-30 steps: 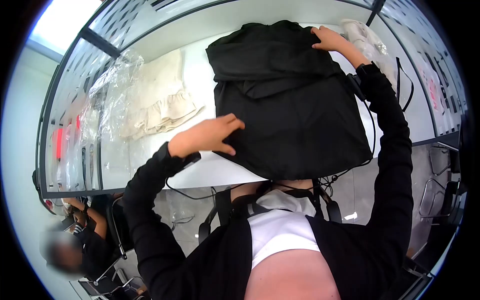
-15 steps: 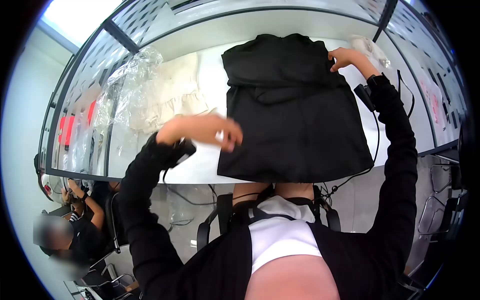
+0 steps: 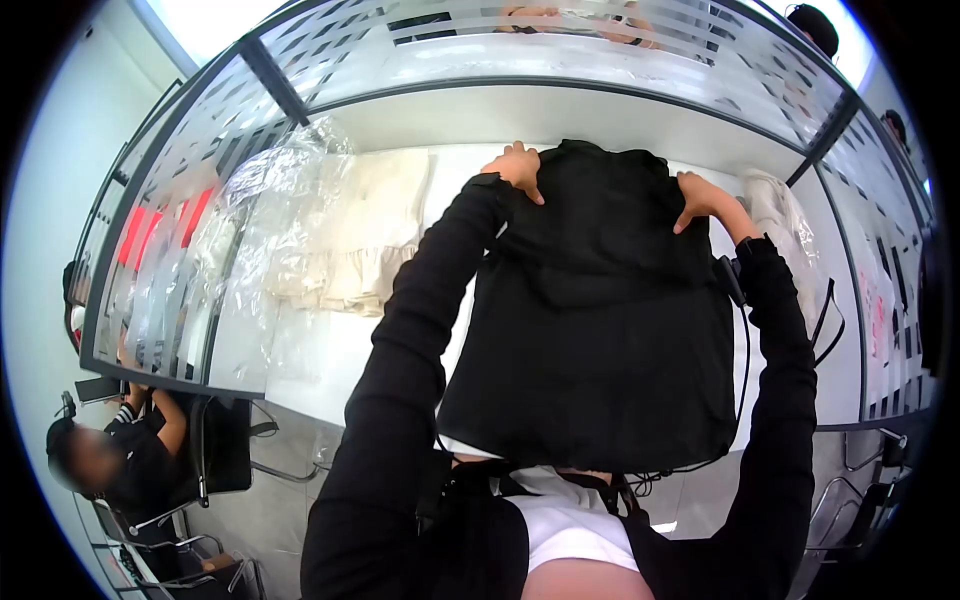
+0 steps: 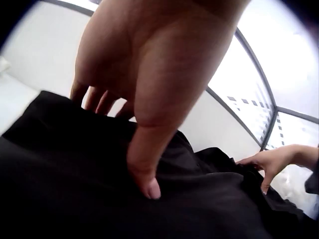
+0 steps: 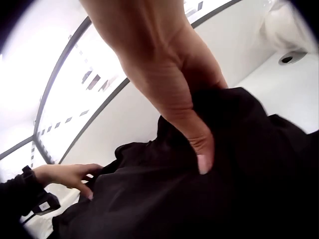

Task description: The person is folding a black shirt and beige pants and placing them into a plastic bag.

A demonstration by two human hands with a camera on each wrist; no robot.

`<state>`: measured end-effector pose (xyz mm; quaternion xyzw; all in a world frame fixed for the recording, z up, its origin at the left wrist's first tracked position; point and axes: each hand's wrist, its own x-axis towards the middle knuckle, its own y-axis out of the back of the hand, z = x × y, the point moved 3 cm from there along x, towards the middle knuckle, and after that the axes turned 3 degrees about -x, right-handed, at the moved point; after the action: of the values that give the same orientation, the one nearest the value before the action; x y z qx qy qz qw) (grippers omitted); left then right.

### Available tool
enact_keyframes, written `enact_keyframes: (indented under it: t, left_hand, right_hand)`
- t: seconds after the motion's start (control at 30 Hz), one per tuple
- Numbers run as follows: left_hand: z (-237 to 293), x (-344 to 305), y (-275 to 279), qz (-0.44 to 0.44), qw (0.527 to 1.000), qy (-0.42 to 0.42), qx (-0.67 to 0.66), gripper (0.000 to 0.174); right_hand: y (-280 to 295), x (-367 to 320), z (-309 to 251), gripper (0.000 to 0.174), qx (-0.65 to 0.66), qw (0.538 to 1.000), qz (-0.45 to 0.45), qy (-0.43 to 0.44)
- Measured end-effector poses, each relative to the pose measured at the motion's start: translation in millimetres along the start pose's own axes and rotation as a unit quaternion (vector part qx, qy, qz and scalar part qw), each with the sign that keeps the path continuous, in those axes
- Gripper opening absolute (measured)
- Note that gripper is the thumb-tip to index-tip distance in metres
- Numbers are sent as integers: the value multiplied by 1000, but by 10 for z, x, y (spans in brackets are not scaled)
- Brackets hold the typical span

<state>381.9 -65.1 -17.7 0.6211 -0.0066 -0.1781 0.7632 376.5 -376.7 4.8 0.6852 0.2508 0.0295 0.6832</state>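
A black garment [image 3: 600, 350] lies spread over the white table, its lower hem at the near edge and its kind not clear. My left hand [image 3: 516, 172] holds its far left edge. In the left wrist view the thumb [image 4: 149, 186] lies on top of the cloth, with the fingers reaching down behind the edge. At the far right edge my right hand [image 3: 706, 200] grips the same garment. Its thumb [image 5: 203, 154] presses on the front of the fabric in the right wrist view, while its fingers are hidden behind the cloth.
Left of the black garment lies a cream ruffled garment [image 3: 375, 235], beside crinkled clear plastic [image 3: 275, 220]. A pale bundle in plastic [image 3: 778, 215] sits at the right back. Low partition panels [image 3: 440, 115] enclose the table. Another person [image 3: 150, 450] sits at the left.
My left hand has moved from the garment's left side up to its far left edge and taken hold there. The right hand stays at the right edge, and the folded upper cloth looks flatter.
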Motion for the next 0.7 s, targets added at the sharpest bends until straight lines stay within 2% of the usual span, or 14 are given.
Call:
enact_keyframes:
  t: [0.07, 0.1, 0.13, 0.2, 0.27, 0.33, 0.4, 0.47, 0.53, 0.57, 0.6, 0.67, 0.7]
  left_hand:
    - [48, 96, -21, -37, 999, 26, -16, 75]
    - [28, 211, -9, -61, 997, 35, -39, 72]
    - [19, 288, -45, -89, 993, 43, -62, 69]
    - [34, 273, -33, -67, 995, 23, -70, 59]
    - [36, 213, 21, -69, 995, 2, -73, 53]
    - [-13, 174, 95, -50, 997, -34, -37, 46]
    - [-47, 119, 252, 3, 1000, -24, -15, 43]
    - [-127, 5, 445, 95, 993, -55, -29, 40]
    - [-92, -381, 718, 270, 961, -48, -29, 35]
    - [-65, -602, 812, 355, 926, -123, -16, 33]
    - [-36, -851, 885, 436, 878, -195, -4, 31]
    - [-5, -1325, 872, 430, 868, -247, 5, 31]
    - [-18, -1521, 782, 404, 878, -256, 6, 31]
  right_hand:
    - [7, 26, -108, 88, -26, 996, -83, -7]
    - [7, 65, -151, 69, -48, 997, -64, 23]
    - [-11, 80, -159, 66, -57, 995, -80, 14]
    - [79, 23, -371, 58, -71, 991, -109, -4]
    - [44, 57, -407, 42, -107, 992, -61, 12]
    - [4, 67, -511, 33, -213, 974, -63, -39]
    - [190, -88, -780, 26, -250, 967, -39, -8]
    - [274, 2, -723, 29, -279, 959, 39, -11]
    - [478, -175, -743, 25, -249, 939, 238, 5]
    - [532, -244, -710, 27, -240, 917, 318, 24]
    - [625, -405, -727, 34, -213, 892, 387, 93]
    - [659, -799, -811, 42, -152, 878, 438, 115]
    - [593, -917, -812, 43, -178, 879, 426, 120]
